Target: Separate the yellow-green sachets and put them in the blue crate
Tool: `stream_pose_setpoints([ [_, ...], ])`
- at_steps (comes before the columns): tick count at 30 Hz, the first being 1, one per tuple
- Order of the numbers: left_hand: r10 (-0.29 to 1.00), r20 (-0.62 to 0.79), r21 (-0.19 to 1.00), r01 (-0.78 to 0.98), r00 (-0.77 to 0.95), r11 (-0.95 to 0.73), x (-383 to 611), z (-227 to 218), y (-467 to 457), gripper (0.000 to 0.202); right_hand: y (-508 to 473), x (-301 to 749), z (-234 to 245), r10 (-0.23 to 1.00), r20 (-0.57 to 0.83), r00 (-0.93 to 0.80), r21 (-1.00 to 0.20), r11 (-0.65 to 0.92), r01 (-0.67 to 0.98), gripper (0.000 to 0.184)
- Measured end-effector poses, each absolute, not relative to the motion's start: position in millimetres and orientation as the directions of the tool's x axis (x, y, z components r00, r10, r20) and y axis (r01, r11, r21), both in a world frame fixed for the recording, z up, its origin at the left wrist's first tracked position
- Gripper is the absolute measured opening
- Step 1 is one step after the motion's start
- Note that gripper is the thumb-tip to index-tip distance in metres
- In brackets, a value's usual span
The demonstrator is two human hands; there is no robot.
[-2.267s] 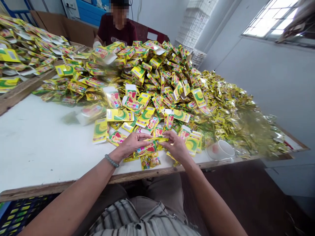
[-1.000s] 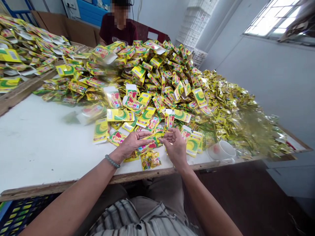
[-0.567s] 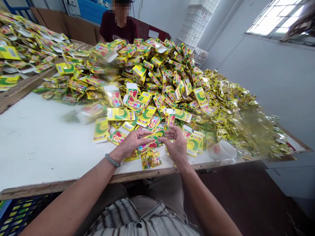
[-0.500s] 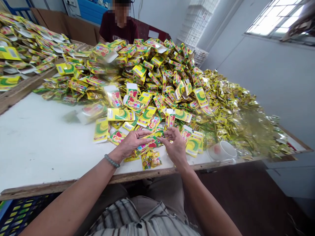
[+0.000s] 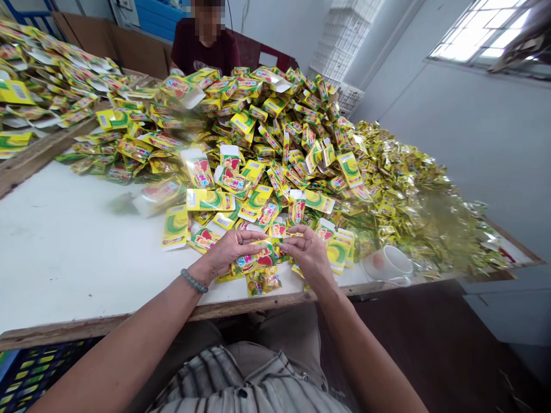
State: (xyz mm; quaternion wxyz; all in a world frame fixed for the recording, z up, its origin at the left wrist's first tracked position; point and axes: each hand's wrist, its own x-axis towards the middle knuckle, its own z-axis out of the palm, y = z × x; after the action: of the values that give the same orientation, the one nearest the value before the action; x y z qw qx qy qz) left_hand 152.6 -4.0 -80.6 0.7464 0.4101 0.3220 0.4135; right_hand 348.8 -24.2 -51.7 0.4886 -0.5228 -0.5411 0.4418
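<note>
Both of my hands meet at the near edge of the white table [image 5: 64,258]. My left hand [image 5: 228,252] pinches one end of a small yellow-and-red printed carton [image 5: 258,259], fingers closed on it. My right hand [image 5: 307,255] grips the carton's other end with thumb and fingers. A clear candy sachet [image 5: 263,281] lies on the table just below the carton. A big heap of the same yellow cartons [image 5: 258,143] rises right behind my hands.
Loose shiny yellow sachets [image 5: 408,195] pile up at the right. A white cup [image 5: 387,265] sits by the table's front edge. A person in a dark red shirt [image 5: 204,51] sits across the table. More cartons [image 5: 38,92] cover a second table at the left.
My hands stayed at the same spot while working the carton: the right fingers lifted and spread, then closed back on its end. The view shifted slightly.
</note>
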Motion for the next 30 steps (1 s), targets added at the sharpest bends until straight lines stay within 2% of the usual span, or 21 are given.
stream_pose_setpoints([
  [3,0.864,-0.169,0.854,-0.368,0.474,0.369,152,-82,-3,0.053,-25,351,-51,0.999,0.0,-0.032,-1.0,0.001,0.028,0.051],
  [9,0.848,-0.153,0.869,-0.339,0.507,0.36,149,-83,-1,0.05,-35,359,-42,0.977,-0.07,-0.2,-0.997,-0.076,-0.025,0.052],
  [14,0.888,-0.071,0.914,-0.327,0.454,0.24,151,-82,-2,0.049,-36,352,-46,0.988,-0.069,-0.138,-0.994,-0.08,-0.075,0.061],
  [18,0.904,-0.002,0.969,-0.224,0.428,0.108,153,-78,-4,0.045,-36,347,-52,0.999,-0.03,-0.046,-0.999,-0.031,-0.039,0.059],
  [21,0.907,0.002,0.983,-0.168,0.42,0.075,151,-74,-6,0.044,-36,350,-52,0.995,-0.062,-0.081,-0.996,-0.067,-0.061,0.055],
  [25,0.879,0.0,0.978,-0.181,0.477,0.099,150,-72,-8,0.044,-37,357,-48,0.99,-0.087,-0.114,-0.988,-0.101,-0.12,0.052],
  [30,0.891,0.048,0.993,-0.116,0.451,0.006,150,-79,-4,0.047,-41,353,-43,0.978,-0.081,-0.194,-0.994,-0.095,-0.061,0.051],
])
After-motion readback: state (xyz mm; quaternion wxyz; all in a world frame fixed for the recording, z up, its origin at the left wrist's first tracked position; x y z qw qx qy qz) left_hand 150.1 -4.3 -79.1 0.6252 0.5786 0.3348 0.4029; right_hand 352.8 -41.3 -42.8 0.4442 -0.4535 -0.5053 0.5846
